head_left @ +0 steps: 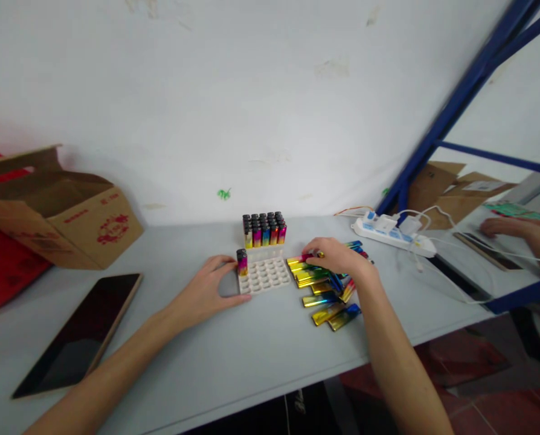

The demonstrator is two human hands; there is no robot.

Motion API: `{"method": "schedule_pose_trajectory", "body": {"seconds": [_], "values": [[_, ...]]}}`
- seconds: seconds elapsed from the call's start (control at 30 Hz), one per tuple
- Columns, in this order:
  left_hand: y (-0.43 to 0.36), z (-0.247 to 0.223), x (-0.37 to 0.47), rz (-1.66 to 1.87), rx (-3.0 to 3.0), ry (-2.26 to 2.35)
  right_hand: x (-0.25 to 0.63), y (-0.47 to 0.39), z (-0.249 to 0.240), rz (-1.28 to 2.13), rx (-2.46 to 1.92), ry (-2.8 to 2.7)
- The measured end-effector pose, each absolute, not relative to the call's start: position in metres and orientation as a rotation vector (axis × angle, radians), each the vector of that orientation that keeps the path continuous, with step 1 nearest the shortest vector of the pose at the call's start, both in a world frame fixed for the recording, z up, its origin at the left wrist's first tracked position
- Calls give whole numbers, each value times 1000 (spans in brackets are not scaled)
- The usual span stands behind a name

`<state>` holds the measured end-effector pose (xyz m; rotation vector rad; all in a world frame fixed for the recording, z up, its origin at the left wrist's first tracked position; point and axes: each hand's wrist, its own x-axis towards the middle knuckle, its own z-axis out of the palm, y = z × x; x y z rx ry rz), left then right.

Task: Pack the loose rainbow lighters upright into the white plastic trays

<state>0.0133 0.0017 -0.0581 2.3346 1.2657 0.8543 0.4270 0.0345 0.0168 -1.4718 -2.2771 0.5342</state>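
A white tray with rows of round holes [270, 279] lies on the table, and one purple-and-yellow lighter [242, 263] stands upright in its back left corner. My left hand [209, 291] rests at the tray's left side, thumb and fingers spread apart, fingertips by the lighter and the front corner. To the right is a pile of shiny multicoloured lighters [328, 314] lying flat. My right hand [331, 255] reaches over this pile, its fingers curled down on a lighter with a red end. Behind the tray, a block of upright lighters with black tops [264, 231] stands in rows.
An open cardboard box [89, 223] and a dark tablet-like slab [82, 332] are on the left. A white power strip [392, 234] with plugs and cables lies at the back right, beside a blue metal frame [437, 121]. Another person's hand [501, 227] shows beyond it.
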Motion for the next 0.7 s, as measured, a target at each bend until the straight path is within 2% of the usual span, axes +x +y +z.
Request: {"method": "schedule_pose_trajectory", "body": {"seconds": [0.13,0.33,0.57,0.7], "values": [[2,-58,13,875,2326,1251,415,37,8,550,-1494,-2291],[-1,-53,16,855,2326,1255,405,35,14,384,-1399,-2269],[-2,-54,16,839,2336,1239,391,31,21,578,-1192,-1904],[-2,-56,16,849,2348,1211,364,28,18,881,-1015,-1655]]}}
